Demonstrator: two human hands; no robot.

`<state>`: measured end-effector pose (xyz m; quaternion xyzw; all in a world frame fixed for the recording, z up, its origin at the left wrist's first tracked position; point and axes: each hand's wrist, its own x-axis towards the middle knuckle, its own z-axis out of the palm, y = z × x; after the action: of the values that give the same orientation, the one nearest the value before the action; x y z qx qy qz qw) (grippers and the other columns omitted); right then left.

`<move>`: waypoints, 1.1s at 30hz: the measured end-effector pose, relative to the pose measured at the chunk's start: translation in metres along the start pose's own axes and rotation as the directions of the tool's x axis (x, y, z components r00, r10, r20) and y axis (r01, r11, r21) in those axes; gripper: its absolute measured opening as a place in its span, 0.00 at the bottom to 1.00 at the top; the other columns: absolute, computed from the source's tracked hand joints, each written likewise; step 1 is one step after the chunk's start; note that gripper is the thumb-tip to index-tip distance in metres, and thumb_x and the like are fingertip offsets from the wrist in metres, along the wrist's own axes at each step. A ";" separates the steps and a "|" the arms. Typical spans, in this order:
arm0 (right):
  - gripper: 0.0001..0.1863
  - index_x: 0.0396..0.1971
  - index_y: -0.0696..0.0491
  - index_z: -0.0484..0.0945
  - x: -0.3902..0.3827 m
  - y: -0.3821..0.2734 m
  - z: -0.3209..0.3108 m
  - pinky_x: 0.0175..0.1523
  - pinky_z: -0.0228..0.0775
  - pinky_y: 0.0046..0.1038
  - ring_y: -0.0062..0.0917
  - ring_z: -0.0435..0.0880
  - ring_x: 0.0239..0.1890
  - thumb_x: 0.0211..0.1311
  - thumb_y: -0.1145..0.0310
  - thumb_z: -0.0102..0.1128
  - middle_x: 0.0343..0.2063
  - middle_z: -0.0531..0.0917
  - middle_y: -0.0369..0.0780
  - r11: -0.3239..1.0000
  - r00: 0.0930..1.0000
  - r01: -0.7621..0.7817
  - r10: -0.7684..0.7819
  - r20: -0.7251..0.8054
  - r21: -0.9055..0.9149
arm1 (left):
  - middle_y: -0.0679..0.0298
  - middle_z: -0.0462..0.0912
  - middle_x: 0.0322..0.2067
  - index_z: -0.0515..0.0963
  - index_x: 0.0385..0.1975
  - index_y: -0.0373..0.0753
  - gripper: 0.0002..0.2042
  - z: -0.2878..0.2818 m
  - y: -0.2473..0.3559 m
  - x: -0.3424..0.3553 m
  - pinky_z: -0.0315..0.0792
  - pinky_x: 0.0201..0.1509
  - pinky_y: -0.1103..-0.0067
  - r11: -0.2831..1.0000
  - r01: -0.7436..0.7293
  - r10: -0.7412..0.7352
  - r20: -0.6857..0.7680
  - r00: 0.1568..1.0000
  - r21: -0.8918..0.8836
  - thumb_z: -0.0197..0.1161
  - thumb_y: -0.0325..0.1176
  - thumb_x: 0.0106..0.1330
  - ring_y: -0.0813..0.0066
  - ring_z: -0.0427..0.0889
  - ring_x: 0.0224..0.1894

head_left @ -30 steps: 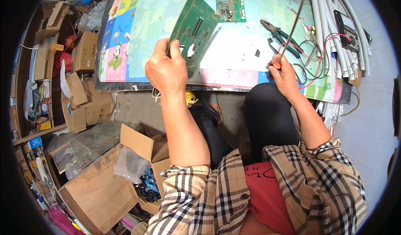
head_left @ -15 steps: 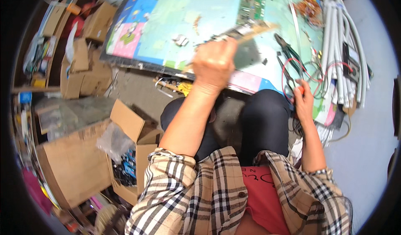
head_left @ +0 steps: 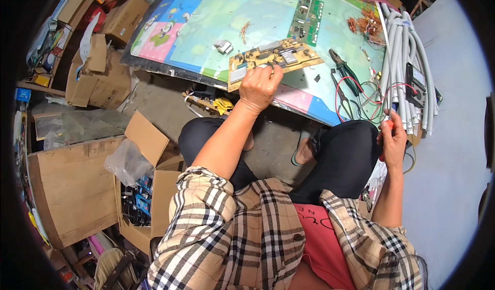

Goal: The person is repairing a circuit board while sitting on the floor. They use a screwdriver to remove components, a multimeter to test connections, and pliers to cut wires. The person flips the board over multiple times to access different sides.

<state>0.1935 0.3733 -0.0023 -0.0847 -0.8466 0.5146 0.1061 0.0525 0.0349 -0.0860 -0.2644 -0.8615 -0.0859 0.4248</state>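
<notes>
Right hand (head_left: 393,138): grip curled snugly round a red-handled tool (head_left: 390,125), well off to the right of the board (head_left: 276,59)
Left hand (head_left: 260,86): grip pinched down on the board's near edge
Board: tilted over the desk (head_left: 206,17), parts side up, can't tell if it's touching
Pliers (head_left: 341,65): right of the board
Meter (head_left: 416,86): way further right of the board, by some grey tubes (head_left: 398,58)
Green board (head_left: 307,19): lying just beyond the board
</notes>
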 end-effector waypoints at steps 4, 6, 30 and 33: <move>0.18 0.52 0.57 0.72 0.002 0.008 0.029 0.23 0.63 0.16 0.12 0.70 0.18 0.62 0.73 0.56 0.19 0.73 0.31 1.000 0.994 -0.015 0.016 0.107 -0.007 | 0.68 0.71 0.21 0.74 0.31 0.42 0.07 0.040 0.015 -0.041 0.66 0.27 0.77 1.000 0.026 -0.028 0.152 0.988 0.016 0.58 0.27 0.51 0.73 0.73 0.24; 0.18 0.52 0.57 0.72 -0.005 0.019 0.041 0.24 0.65 0.17 0.13 0.71 0.18 0.61 0.73 0.57 0.21 0.74 0.31 0.998 0.985 -0.062 0.066 0.162 -0.029 | 0.66 0.71 0.25 0.73 0.31 0.42 0.08 0.050 0.032 -0.059 0.66 0.31 0.76 0.992 0.122 -0.114 0.187 0.976 -0.031 0.58 0.25 0.50 0.71 0.73 0.27; 0.18 0.49 0.57 0.72 -0.111 0.050 0.073 0.47 0.70 0.30 0.42 0.82 0.40 0.59 0.68 0.56 0.36 0.81 0.49 0.969 0.936 -0.143 0.198 0.291 -0.199 | 0.52 0.72 0.47 0.72 0.46 0.34 0.28 0.060 0.010 -0.073 0.60 0.56 0.65 0.850 0.518 -0.438 0.416 0.797 -0.098 0.71 0.43 0.47 0.54 0.68 0.51; 0.18 0.48 0.57 0.72 -0.112 0.054 0.067 0.47 0.70 0.31 0.42 0.82 0.40 0.59 0.68 0.56 0.35 0.81 0.49 0.950 0.914 -0.203 0.271 0.303 -0.236 | 0.49 0.67 0.55 0.68 0.52 0.32 0.34 0.070 0.005 -0.075 0.54 0.63 0.63 0.852 0.521 -0.467 0.364 0.806 -0.060 0.70 0.45 0.48 0.53 0.63 0.59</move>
<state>0.2848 0.3121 -0.0906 -0.1097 -0.8829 0.4431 -0.1103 0.0446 0.0365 -0.1887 -0.0737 -0.9504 -0.2146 0.2125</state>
